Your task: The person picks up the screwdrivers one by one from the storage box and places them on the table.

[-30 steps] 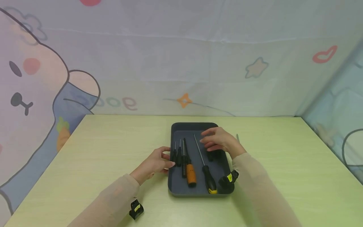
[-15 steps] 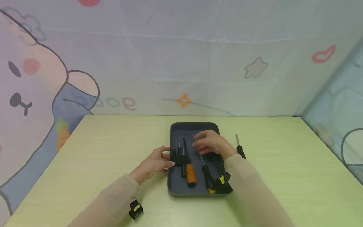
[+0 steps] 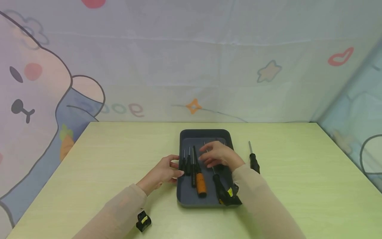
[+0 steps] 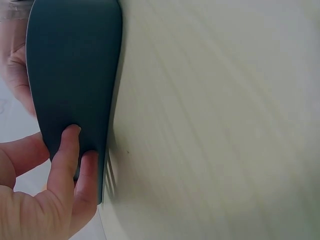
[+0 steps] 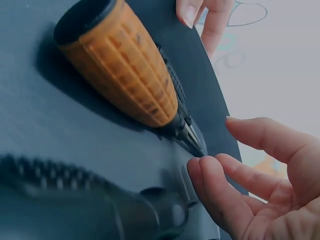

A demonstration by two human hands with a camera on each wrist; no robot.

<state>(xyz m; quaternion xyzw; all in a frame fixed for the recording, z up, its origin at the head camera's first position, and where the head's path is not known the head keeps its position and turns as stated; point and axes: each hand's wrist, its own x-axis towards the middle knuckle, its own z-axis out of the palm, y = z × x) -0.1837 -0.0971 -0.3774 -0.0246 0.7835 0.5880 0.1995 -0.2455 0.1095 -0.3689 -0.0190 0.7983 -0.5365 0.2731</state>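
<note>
My left hand (image 3: 164,169) grips the left rim of a dark grey tray (image 3: 188,201); in the left wrist view, fingers press its outer wall (image 4: 75,65). Over the tray hovers my right hand (image 3: 220,154), thumb and fingers apart, holding nothing. In the right wrist view its fingertips are near the shaft of an orange-handled screwdriver (image 5: 125,65); contact is unclear. Several slim black screwdrivers (image 3: 188,166) lie left of the orange one. To its right is a larger black-and-yellow screwdriver (image 3: 217,182), partly covered by the right hand and wrist camera.
On the table right of the tray lies a black-handled screwdriver (image 3: 253,162), its lower end behind the right sleeve. A pale wooden table (image 3: 128,142) surrounds the tray. Behind it hangs a printed cloth (image 3: 179,66). A black wrist camera (image 3: 144,221) sits by the left sleeve.
The right hand has moved left across the tray, towards the orange screwdriver. The screwdriver on the table has come into view from behind the sleeve. My left hand stays on the rim.
</note>
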